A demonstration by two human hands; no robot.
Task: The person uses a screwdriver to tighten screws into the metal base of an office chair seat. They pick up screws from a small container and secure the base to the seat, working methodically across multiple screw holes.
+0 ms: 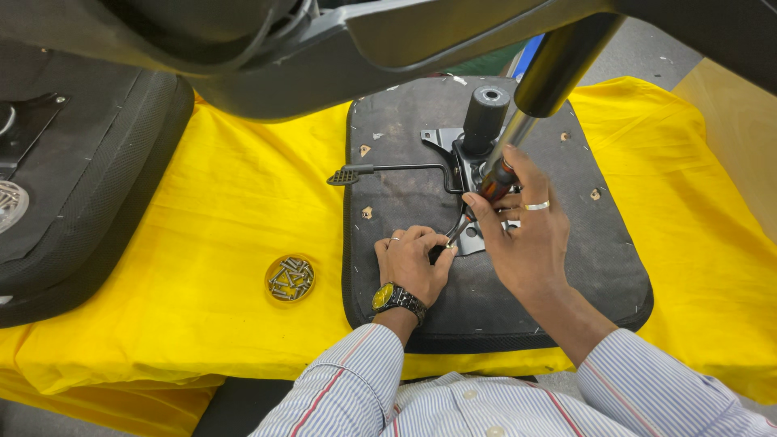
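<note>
Our right hand [526, 235] grips a screwdriver [486, 198] on the seat plate [465, 235]; our left hand [413, 259] pinches its tip.

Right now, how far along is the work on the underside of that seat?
Done: the metal mechanism plate with its lever sits on the upturned seat base. In hand: the right hand holds a screwdriver down at the plate's near edge, where the left hand steadies its tip. Left: a dish of loose screws waits on the yellow cloth; seated screws can't be counted.
</note>
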